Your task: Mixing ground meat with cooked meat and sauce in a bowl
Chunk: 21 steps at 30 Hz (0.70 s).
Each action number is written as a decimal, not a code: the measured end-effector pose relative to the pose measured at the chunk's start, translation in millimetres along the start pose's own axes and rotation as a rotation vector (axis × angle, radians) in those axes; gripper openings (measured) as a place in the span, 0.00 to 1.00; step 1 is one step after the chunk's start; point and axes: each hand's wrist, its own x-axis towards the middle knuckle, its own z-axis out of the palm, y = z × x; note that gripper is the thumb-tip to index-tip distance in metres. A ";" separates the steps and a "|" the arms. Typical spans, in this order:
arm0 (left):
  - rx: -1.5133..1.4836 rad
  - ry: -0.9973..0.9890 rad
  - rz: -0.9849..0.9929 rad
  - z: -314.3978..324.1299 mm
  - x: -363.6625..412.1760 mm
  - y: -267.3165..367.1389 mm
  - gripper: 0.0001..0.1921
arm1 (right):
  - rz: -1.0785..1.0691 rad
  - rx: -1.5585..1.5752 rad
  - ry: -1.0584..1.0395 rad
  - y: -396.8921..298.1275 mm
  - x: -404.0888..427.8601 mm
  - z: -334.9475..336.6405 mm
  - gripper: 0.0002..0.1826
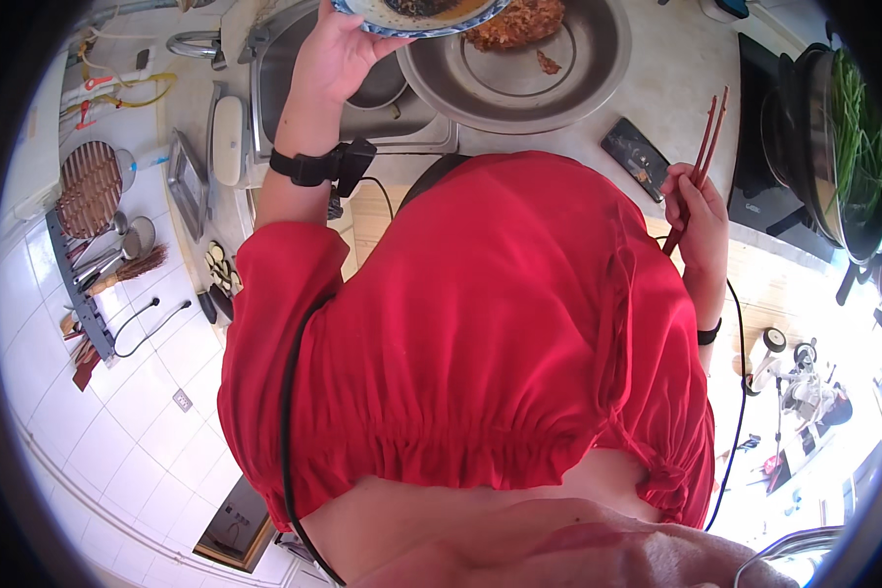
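Note:
My left hand (345,55) grips the rim of a blue-and-white patterned bowl (419,31), which the top edge of the view cuts off. A dark food and some brown liquid lie inside the bowl. Just right of it, a large round steel basin (595,81) holds a heap of reddish-brown food (522,26) and one loose piece (548,63). In my right hand (698,209) is a pair of reddish chopsticks (708,143), tips pointing up and away from me. A smartphone (636,158) rests on the counter beside that hand.
Left of the basin is a steel sink (264,81) with a dark pan (378,88) in it and a faucet (196,45). A black cooktop (761,184) and a glass bowl of green vegetables (856,140) stand right. Sliced eggplant (221,264) sits at far left.

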 end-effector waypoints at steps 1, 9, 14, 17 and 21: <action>-0.036 0.007 0.022 -0.3 -0.2 -1.0 0.22 | 0.013 -0.001 -0.007 -0.7 -0.1 1.5 0.09; -0.176 -0.180 -0.054 -42.6 -2.1 -2.8 0.28 | 0.060 -0.178 -0.070 -18.2 40.4 46.6 0.16; -0.255 -0.196 -0.095 -34.8 -7.9 2.2 0.29 | -0.165 -0.478 -0.351 -29.8 77.2 95.3 0.14; -0.346 -0.145 -0.121 -35.8 -13.6 8.9 0.30 | -0.123 -0.502 -0.447 -34.8 87.4 135.5 0.09; -0.346 -0.113 -0.086 -34.4 -21.1 12.2 0.31 | 0.137 -0.163 -0.504 -35.9 93.4 164.7 0.07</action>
